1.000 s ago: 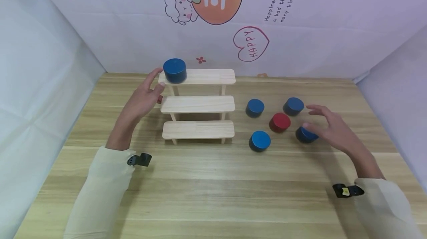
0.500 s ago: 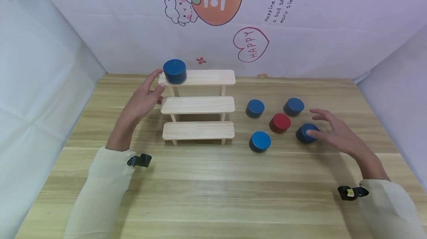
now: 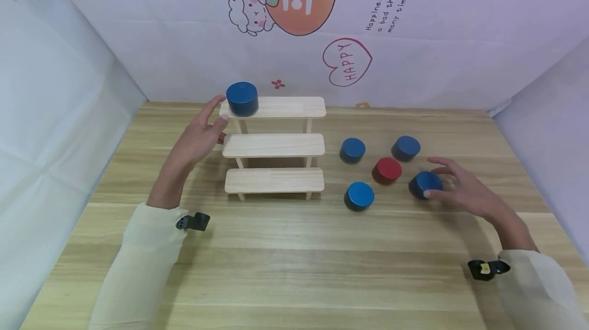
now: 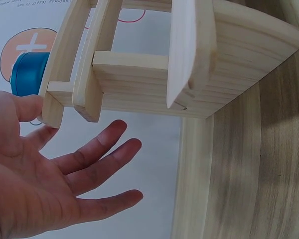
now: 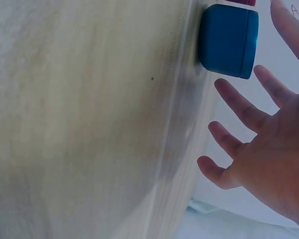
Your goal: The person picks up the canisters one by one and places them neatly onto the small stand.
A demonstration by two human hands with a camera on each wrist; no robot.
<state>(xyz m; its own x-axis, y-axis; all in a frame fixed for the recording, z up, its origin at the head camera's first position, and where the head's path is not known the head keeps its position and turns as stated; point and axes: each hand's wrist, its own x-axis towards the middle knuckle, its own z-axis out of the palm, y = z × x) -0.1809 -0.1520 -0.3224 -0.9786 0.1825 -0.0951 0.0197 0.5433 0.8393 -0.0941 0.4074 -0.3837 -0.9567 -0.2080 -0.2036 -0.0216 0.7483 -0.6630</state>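
In the head view a blue round tin (image 3: 242, 99) stands on the left end of the top tier of a three-tier wooden display stand (image 3: 274, 181). My left hand (image 3: 195, 138) holds that end of the top board between thumb and index finger. The left wrist view shows its other fingers (image 4: 107, 172) spread free beside the stand. On the right, my right hand (image 3: 467, 189) reaches over another blue tin (image 3: 425, 185) on the table, thumb at its front and fingers at its far side. In the right wrist view the fingers are apart around the tin (image 5: 226, 42), not closed on it.
A red tin (image 3: 387, 170) sits among three more blue tins: back left (image 3: 353, 150), back right (image 3: 406, 148) and front left (image 3: 359, 196). The wooden table (image 3: 294, 268) ends at a printed white cloth (image 3: 414, 74) behind, with white cloth at both sides.
My right hand drew back to the right, then came down lower around the rightmost blue tin. My left hand, the stand and the tins keep their places.
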